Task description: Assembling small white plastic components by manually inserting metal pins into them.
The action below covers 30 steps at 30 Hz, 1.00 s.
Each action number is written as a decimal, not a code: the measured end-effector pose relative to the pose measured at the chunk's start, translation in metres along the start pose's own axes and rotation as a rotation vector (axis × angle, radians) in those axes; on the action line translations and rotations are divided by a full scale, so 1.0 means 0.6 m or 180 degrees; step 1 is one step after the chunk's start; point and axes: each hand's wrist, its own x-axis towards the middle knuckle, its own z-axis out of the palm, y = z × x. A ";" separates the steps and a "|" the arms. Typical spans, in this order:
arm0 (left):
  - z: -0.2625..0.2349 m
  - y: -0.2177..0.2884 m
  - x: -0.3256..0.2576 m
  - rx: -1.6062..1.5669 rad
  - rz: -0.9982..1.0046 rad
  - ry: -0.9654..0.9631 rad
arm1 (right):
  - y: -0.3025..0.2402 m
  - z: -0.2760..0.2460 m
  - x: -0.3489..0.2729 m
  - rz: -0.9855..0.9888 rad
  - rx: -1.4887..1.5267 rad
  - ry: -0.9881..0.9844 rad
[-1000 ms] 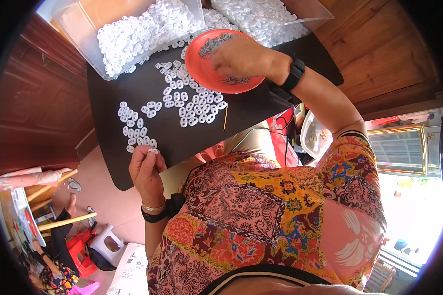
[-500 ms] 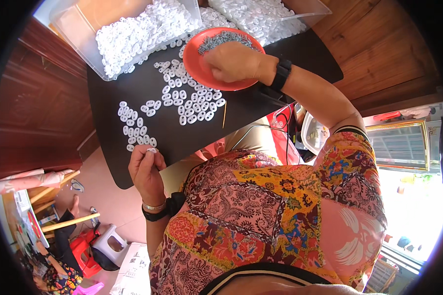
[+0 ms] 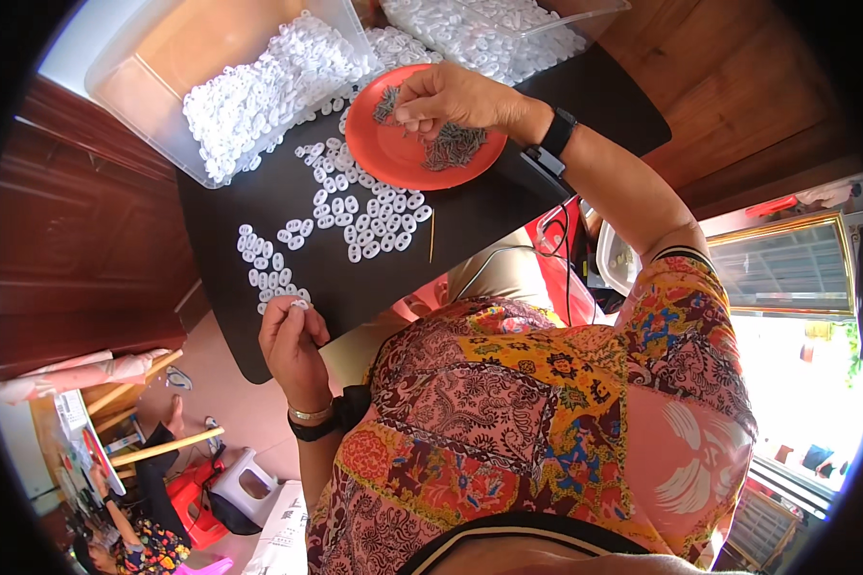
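Over the orange plate (image 3: 393, 153), the right hand (image 3: 451, 96) pinches at the small dark metal pieces (image 3: 455, 146) (whether one is caught, I cannot tell). At the black board's (image 3: 470, 216) near edge, the left hand (image 3: 292, 335) holds a white plastic piece (image 3: 299, 305) between closed fingertips. Joining them seems next, calling for careful alignment.

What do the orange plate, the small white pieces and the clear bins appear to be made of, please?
The orange plate looks like plastic: uniform colour, smooth, slightly glossy. The small white pieces on the black board seem to be moulded plastic: identical shapes, semi-matt white. The clear bins look like thin transparent plastic, since the surface beneath shows through. The dark bits under the right hand may be metal; too small to tell.
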 end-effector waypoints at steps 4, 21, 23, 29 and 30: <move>0.033 0.016 0.006 0.0046 -0.0075 -0.0039 | -0.008 0.020 -0.009 -0.0125 -0.0184 0.0013; 0.109 0.040 0.023 0.0732 0.0540 -0.0267 | -0.083 0.173 -0.071 -0.0765 0.0399 -0.0484; 0.107 0.042 0.021 0.0873 0.0613 -0.0326 | -0.085 0.177 -0.072 -0.0765 0.0311 -0.0540; 0.105 0.046 0.018 0.1125 0.0623 -0.0290 | -0.079 0.188 -0.069 -0.0712 0.0308 -0.0654; 0.105 0.046 0.018 0.1153 0.0588 -0.0291 | -0.074 0.190 -0.068 -0.0707 0.0312 -0.0652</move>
